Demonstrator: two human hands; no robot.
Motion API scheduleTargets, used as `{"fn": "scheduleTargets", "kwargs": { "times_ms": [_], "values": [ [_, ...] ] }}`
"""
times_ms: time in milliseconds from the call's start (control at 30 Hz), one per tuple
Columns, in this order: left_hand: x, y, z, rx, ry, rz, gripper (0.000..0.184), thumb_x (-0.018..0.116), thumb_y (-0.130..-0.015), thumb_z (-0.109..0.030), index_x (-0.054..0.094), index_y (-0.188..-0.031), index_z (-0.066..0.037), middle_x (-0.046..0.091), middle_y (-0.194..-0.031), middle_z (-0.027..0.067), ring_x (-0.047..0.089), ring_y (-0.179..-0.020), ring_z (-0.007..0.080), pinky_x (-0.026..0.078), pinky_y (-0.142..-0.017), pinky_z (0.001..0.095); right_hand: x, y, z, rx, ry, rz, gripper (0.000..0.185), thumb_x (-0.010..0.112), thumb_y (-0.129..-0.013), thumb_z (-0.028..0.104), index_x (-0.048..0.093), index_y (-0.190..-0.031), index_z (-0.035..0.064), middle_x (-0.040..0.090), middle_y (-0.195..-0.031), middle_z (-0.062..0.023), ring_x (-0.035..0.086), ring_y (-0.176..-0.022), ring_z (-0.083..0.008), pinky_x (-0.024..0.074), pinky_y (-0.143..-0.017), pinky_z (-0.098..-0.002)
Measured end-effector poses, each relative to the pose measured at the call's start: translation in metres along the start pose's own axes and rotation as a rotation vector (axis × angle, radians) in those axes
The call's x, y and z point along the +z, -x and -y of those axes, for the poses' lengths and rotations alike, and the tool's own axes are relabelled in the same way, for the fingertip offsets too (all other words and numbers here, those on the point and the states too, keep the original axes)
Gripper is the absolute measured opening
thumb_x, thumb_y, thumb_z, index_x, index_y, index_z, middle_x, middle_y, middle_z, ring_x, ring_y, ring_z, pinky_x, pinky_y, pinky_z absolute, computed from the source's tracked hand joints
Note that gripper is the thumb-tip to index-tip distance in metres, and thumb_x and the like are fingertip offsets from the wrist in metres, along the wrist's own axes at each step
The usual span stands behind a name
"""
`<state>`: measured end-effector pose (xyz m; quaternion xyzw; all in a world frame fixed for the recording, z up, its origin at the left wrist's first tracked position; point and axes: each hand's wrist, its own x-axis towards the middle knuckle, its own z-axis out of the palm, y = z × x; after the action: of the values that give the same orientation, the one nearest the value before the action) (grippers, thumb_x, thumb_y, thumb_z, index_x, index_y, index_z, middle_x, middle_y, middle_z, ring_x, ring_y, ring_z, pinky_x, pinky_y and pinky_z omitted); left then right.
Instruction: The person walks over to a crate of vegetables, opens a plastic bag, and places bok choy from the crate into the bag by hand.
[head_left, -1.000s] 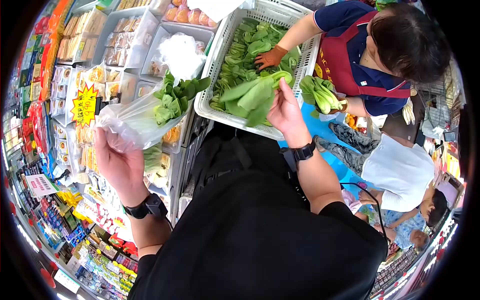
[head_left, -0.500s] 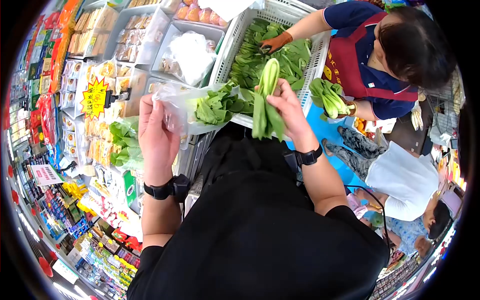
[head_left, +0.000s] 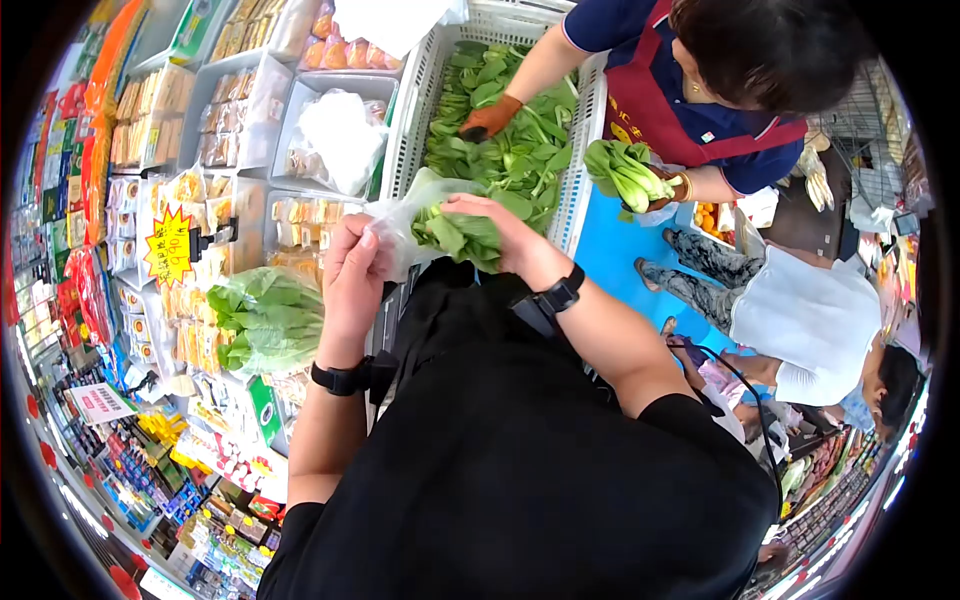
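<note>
Pinching a thin clear bag (head_left: 396, 240), the left hand (head_left: 352, 268) has its grip closed, thumb against forefinger on the gathered plastic, with no gap to be seen between them. The right hand (head_left: 508, 232) is at the other side of the bag, its fingers lying over a clump of leafy greens (head_left: 455, 236). The thumb is hidden, so how far its grip is closed cannot be told. The clump sits between the two hands, against the bag; how much of it is inside the plastic is unclear. A dark band (head_left: 342, 378) circles the left wrist and another (head_left: 562, 293) the right.

Just beyond the hands is a white slatted crate (head_left: 398, 172) holding a heap of green vegetables (head_left: 515, 160). Across it reaches a co-worker in a dark red apron (head_left: 655, 105), an orange-gloved hand (head_left: 488, 119) on the leaves near the crate's left side. The co-worker's other hand (head_left: 682, 188) holds a bunch with pale stalks (head_left: 630, 176) beyond the crate's right side.

To the left, a plastic-wrapped bundle of greens (head_left: 265, 322) lies on packaged food, below a yellow and red price sign (head_left: 170, 246). Above, a white plastic bag (head_left: 340, 140) fills part of a gray bin (head_left: 300, 98). Farther right, a person in a white top (head_left: 805, 322) leans over.
</note>
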<state>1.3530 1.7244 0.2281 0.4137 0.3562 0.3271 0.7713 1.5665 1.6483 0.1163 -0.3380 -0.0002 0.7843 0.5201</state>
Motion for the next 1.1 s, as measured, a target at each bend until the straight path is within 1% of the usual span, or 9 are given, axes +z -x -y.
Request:
{"fn": "scheduleTargets", "kwargs": {
  "times_ms": [167, 233, 267, 300, 367, 567, 733, 933, 1100],
  "values": [
    [-0.022, 0.003, 0.03, -0.09, -0.081, 0.023, 0.01, 0.053, -0.105, -0.016, 0.055, -0.101, -0.008, 0.053, -0.088, -0.0016, 0.046, -0.077, 0.0088, 0.037, -0.072, 0.0252, -0.002, -0.011, -0.019, -0.014, 0.227, -0.241, 0.041, 0.075, -0.096, 0.022, 0.063, -0.131, 0.0038, 0.072, -0.114, -0.0065, 0.072, -0.095, -0.0144, 0.0597, -0.072, -0.0339],
    [-0.022, 0.006, 0.034, -0.126, -0.224, 0.043, 0.01, 0.054, -0.105, -0.017, 0.055, -0.1, -0.008, 0.05, -0.085, -0.0025, 0.045, -0.077, 0.0082, 0.035, -0.071, 0.0246, -0.035, -0.031, -0.042, -0.346, 0.785, -0.237, 0.047, 0.077, -0.09, 0.017, 0.067, -0.133, 0.002, 0.074, -0.115, -0.0115, 0.071, -0.095, -0.0178, 0.06, -0.078, -0.0362],
    [-0.022, 0.009, 0.035, -0.136, -0.277, 0.032, 0.018, 0.054, -0.108, -0.019, 0.054, -0.093, -0.009, 0.05, -0.084, -0.0047, 0.042, -0.076, 0.0056, 0.036, -0.069, 0.0237, -0.014, -0.015, -0.026, -0.237, 1.076, -0.388, 0.047, 0.075, -0.084, 0.012, 0.073, -0.129, 0.0008, 0.076, -0.115, -0.0211, 0.074, -0.098, -0.0272, 0.0588, -0.088, -0.0396],
    [-0.023, 0.009, 0.038, -0.155, -0.268, 0.059, 0.018, 0.053, -0.108, -0.017, 0.054, -0.092, -0.009, 0.049, -0.084, -0.0047, 0.043, -0.077, 0.0054, 0.036, -0.07, 0.0237, -0.016, -0.014, -0.029, -0.523, 1.312, -0.416, 0.043, 0.074, -0.08, 0.011, 0.075, -0.122, 0.0006, 0.076, -0.107, -0.0256, 0.074, -0.1, -0.0377, 0.0576, -0.093, -0.0442],
    [-0.018, 0.01, 0.037, -0.171, -0.319, 0.099, 0.017, 0.053, -0.107, -0.015, 0.054, -0.092, -0.008, 0.051, -0.084, -0.0045, 0.045, -0.078, 0.0054, 0.037, -0.071, 0.0236, -0.009, -0.009, -0.026, -0.617, 1.382, -0.411, 0.033, 0.07, -0.08, 0.009, 0.078, -0.111, -0.0002, 0.076, -0.102, -0.0272, 0.071, -0.101, -0.0455, 0.0575, -0.092, -0.0492],
    [-0.014, 0.005, 0.042, -0.172, -0.425, 0.226, 0.019, 0.055, -0.108, -0.015, 0.056, -0.091, -0.006, 0.052, -0.084, -0.0038, 0.046, -0.08, 0.0059, 0.039, -0.072, 0.024, 0.011, -0.015, -0.013, -0.423, 1.565, -0.197, 0.022, 0.062, -0.084, 0.006, 0.077, -0.097, -0.002, 0.072, -0.099, -0.0302, 0.07, -0.098, -0.0482, 0.0569, -0.089, -0.0536],
    [-0.01, 0.0, 0.046, -0.141, -0.41, 0.243, 0.02, 0.055, -0.107, -0.015, 0.055, -0.089, -0.006, 0.051, -0.082, -0.0046, 0.045, -0.076, 0.0061, 0.039, -0.07, 0.0243, -0.007, -0.034, -0.031, -0.603, 1.495, -0.254, 0.016, 0.062, -0.087, 0.006, 0.071, -0.088, -0.0068, 0.07, -0.094, -0.0317, 0.068, -0.096, -0.0509, 0.0552, -0.084, -0.0558],
    [-0.013, -0.005, 0.042, -0.254, -0.337, 0.3, 0.015, 0.054, -0.103, -0.015, 0.054, -0.089, -0.008, 0.049, -0.081, -0.0041, 0.042, -0.073, 0.0064, 0.034, -0.067, 0.0242, -0.014, -0.039, -0.044, -0.663, 1.566, -0.055, 0.011, 0.064, -0.082, 0.001, 0.07, -0.087, -0.0068, 0.07, -0.096, -0.03, 0.068, -0.095, -0.0494, 0.0556, -0.081, -0.0531],
    [-0.013, -0.008, 0.034, -0.372, -0.278, 0.356, 0.014, 0.053, -0.101, -0.013, 0.054, -0.088, -0.008, 0.047, -0.079, -0.0041, 0.042, -0.071, 0.0071, 0.033, -0.065, 0.0245, -0.008, -0.039, -0.052, -0.747, 1.518, -0.139, 0.013, 0.063, -0.081, -0.002, 0.069, -0.091, -0.0065, 0.07, -0.096, -0.0265, 0.068, -0.094, -0.0474, 0.0561, -0.082, -0.0511]
  ]
}}
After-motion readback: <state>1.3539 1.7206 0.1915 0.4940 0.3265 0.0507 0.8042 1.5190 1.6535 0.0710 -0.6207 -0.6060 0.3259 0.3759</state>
